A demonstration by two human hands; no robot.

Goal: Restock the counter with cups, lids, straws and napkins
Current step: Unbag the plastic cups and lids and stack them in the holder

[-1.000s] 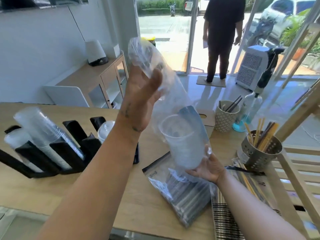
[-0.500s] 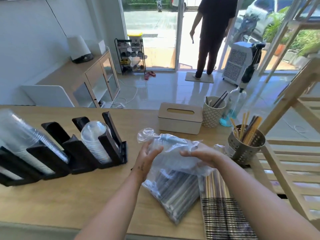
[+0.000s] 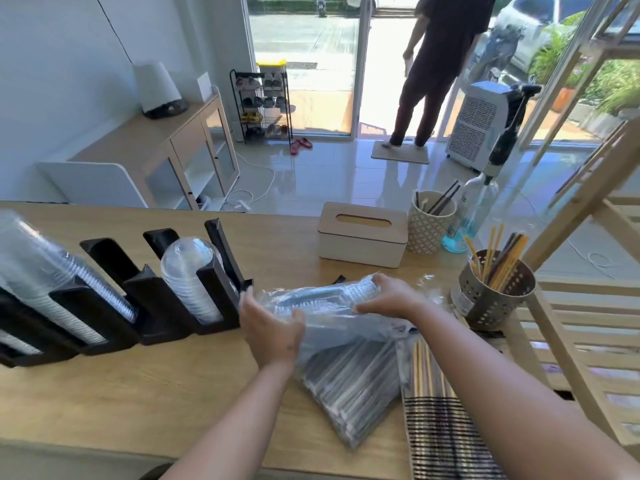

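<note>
From the head view, the left hand point(image 3: 272, 327) curls loosely around the near end of a clear plastic sleeve of cups point(image 3: 325, 297), fingers bent over the wrap. The right hand point(image 3: 388, 294) grips the far end from above. The sleeve lies sideways just above the wooden counter point(image 3: 138, 393), over a bag of straws point(image 3: 353, 386), beside the black cup dispenser point(image 3: 166, 306).

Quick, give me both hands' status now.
Left hand: gripping the plastic sleeve of cups.
Right hand: closed on the same sleeve's other end.
</note>
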